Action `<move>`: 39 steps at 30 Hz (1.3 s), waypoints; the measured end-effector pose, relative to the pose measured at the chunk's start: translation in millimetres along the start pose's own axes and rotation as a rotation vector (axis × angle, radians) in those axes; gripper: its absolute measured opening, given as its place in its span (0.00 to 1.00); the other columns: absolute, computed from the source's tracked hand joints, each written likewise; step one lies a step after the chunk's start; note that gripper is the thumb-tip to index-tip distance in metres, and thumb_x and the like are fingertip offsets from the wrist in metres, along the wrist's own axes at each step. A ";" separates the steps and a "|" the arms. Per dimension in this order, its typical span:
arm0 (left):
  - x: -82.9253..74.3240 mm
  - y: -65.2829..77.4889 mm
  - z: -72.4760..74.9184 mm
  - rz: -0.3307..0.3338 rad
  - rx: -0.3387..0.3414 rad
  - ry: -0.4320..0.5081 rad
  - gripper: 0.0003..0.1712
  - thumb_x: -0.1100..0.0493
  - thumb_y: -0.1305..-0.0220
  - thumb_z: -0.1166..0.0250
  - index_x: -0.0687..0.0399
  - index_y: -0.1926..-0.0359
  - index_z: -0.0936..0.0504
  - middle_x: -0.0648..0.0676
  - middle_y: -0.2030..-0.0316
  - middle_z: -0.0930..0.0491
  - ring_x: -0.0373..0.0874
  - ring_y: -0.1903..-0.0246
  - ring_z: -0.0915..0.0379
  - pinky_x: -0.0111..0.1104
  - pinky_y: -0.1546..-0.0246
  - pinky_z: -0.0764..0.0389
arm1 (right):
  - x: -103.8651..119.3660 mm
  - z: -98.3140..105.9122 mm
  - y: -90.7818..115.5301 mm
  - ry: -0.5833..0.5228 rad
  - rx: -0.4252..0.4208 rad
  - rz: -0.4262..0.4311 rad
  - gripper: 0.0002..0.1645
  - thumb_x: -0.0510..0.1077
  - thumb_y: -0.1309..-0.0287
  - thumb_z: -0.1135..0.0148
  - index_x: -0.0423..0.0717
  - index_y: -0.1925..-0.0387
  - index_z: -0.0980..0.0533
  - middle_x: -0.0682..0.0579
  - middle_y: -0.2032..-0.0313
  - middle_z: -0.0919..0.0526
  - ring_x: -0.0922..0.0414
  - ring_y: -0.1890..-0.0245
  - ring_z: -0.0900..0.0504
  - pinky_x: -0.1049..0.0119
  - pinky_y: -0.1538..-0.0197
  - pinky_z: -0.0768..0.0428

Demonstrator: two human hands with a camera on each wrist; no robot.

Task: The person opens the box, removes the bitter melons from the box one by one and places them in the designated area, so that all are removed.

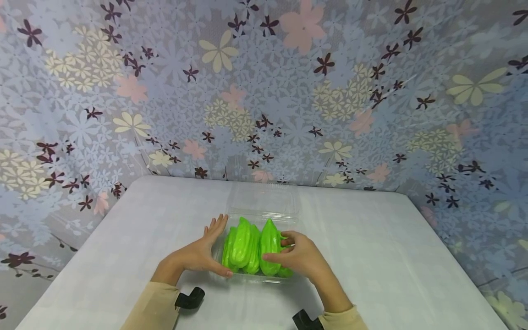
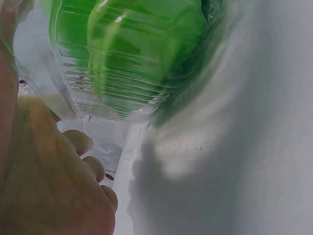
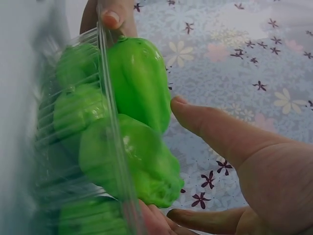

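Head view: at lower centre, green peppers (image 1: 243,247) are contained in an open clear box (image 1: 264,279), flanked by the left hand (image 1: 201,253) and right hand (image 1: 303,255), their fingers (image 1: 221,224) held wide.

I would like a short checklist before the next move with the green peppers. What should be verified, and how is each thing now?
1. Lid open: ok, it is folded back behind the clear box.
2. Clear box resting on the table: ok.
3. Green peppers all below the rim: not ok, the right wrist view shows some rising above it.
4. Left grip at the box: ok, spread along its left side.
5. Right grip firm on the nearest pepper: cannot tell, thumb and fingers are about it, but firm contact is unclear.
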State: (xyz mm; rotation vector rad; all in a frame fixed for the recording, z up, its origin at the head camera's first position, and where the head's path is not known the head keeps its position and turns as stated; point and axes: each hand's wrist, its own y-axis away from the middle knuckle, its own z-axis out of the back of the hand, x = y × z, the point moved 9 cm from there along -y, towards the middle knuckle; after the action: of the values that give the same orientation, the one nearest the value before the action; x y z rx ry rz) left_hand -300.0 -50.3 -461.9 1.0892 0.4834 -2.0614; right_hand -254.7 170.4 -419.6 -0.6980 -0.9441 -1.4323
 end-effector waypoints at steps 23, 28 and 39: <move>0.6 -1.1 -3.1 0.032 0.011 0.008 0.82 0.46 0.57 0.16 0.50 0.20 0.72 0.61 0.23 0.81 0.58 0.26 0.91 0.58 0.31 0.79 | 7.2 -9.2 -1.2 0.121 -0.059 0.083 0.49 0.52 0.60 0.15 0.28 0.40 0.25 0.50 0.63 0.16 0.56 0.64 0.19 0.61 0.63 0.18; 0.0 -0.9 -2.2 0.016 0.008 0.007 0.83 0.45 0.57 0.16 0.51 0.20 0.72 0.61 0.23 0.81 0.58 0.26 0.91 0.58 0.31 0.80 | 8.5 -3.2 0.2 0.085 -0.082 0.074 0.46 0.50 0.59 0.15 0.29 0.42 0.23 0.49 0.60 0.15 0.55 0.62 0.19 0.61 0.63 0.17; 0.6 0.0 -0.6 0.013 0.001 0.005 0.82 0.47 0.57 0.16 0.51 0.20 0.72 0.61 0.23 0.81 0.59 0.26 0.90 0.59 0.32 0.80 | 4.1 9.1 -2.0 0.015 -0.108 0.027 0.44 0.51 0.57 0.17 0.37 0.39 0.22 0.44 0.47 0.18 0.49 0.55 0.16 0.58 0.61 0.15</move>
State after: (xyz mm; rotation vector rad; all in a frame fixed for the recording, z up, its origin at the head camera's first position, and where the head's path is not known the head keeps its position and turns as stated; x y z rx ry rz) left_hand -299.9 -50.1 -462.8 1.0960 0.4768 -2.0485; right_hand -258.2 176.1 -412.0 -0.7758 -0.8479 -1.4713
